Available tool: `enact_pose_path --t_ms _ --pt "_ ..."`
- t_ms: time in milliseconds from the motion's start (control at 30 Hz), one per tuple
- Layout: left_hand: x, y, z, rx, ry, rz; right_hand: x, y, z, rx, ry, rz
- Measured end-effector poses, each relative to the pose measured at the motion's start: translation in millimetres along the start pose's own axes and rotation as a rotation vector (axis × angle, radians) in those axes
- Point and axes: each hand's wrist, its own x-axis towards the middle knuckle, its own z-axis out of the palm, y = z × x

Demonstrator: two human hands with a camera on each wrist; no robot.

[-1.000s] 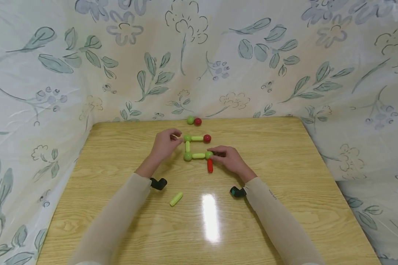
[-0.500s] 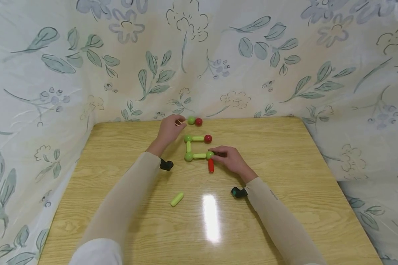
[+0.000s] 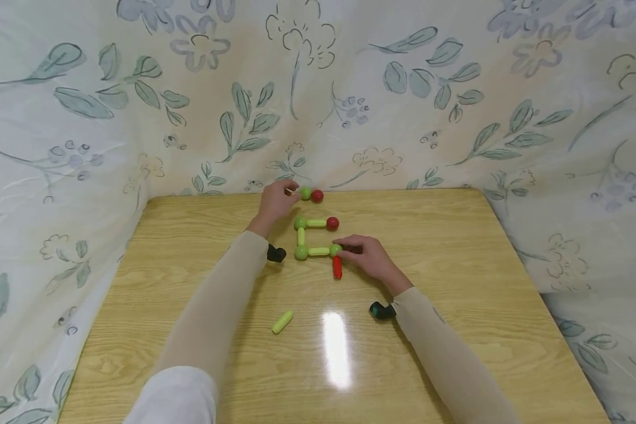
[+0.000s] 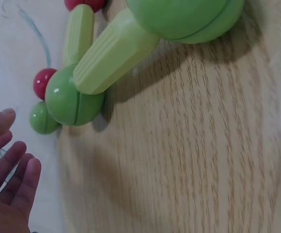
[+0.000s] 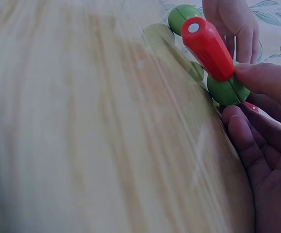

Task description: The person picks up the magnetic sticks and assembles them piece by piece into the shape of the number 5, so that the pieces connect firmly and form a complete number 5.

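Note:
Toy balls and rods form a C shape on the table, joined by yellow-green rods (image 3: pixel 318 251) with green balls (image 3: pixel 301 252) at the left corners. A red ball (image 3: pixel 332 223) ends the upper arm. My right hand (image 3: pixel 370 254) pinches the green ball (image 3: pixel 335 251) at the lower right end between thumb and fingers; a red rod (image 5: pixel 206 48) sticks out from that ball toward me. My left hand (image 3: pixel 277 203) reaches past the C, fingers loosely spread and fingertips right at a far green ball (image 3: pixel 305 193). Beside that ball sits another red ball (image 3: pixel 317 196).
A loose yellow-green rod (image 3: pixel 282 323) lies nearer to me on the wooden table (image 3: pixel 429 235). Flowered cloth (image 3: pixel 350 118) rises behind the table's back edge, close to the far balls. Black wrist cameras (image 3: pixel 383 310) jut inward from both wrists.
My left hand has moved from beside the C's upper left corner, away from me, to the far green ball. The right hand keeps its place on the lower right ball.

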Motion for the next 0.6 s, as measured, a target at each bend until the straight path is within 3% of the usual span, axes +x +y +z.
enact_pose_path --t_ms 367,600 --pt "17.8 -5.6 19.6 -0.083 -0.059 -0.033 2.2 0 0 -0.02 0.006 0.0" --pt "25.3 -8.8 26.4 -0.055 -0.008 -0.02 6.1 0 2 -0.016 0.001 0.011"
